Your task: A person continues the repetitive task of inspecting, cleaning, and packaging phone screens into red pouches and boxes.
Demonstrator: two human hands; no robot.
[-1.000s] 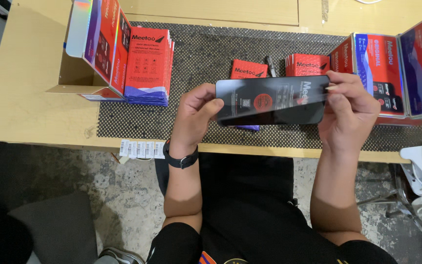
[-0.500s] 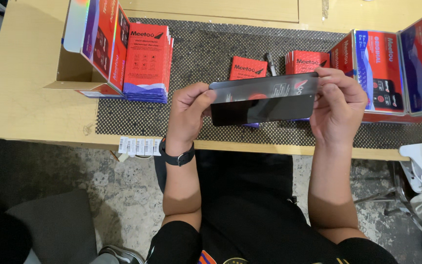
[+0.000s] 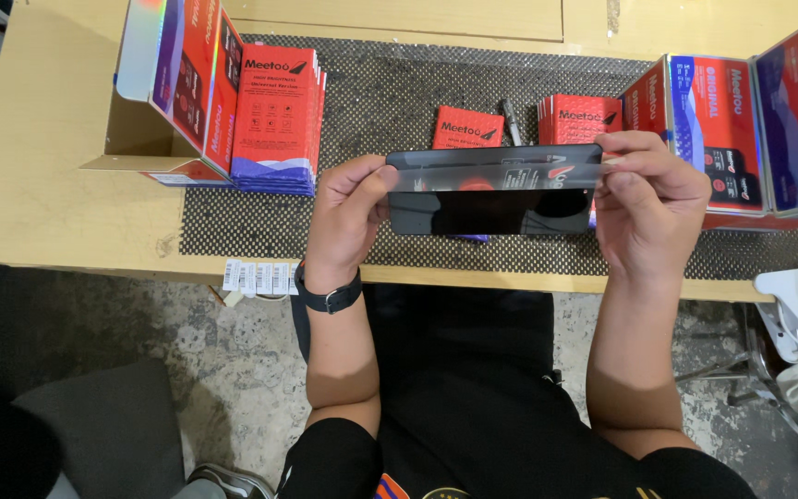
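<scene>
Black glass sheet (image 3: 491,211) pinched at both ends: left hand (image 3: 348,217), right hand (image 3: 648,208).

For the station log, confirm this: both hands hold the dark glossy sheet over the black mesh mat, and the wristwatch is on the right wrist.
Wrong on the wrist: the head view shows the wristwatch on the left wrist. The left hand and right hand do hold the dark glossy sheet over the black mesh mat.

Dark glossy sleeve (image 3: 496,189) between left hand (image 3: 348,217) and right hand (image 3: 648,208), above black mesh mat (image 3: 390,111).
</scene>
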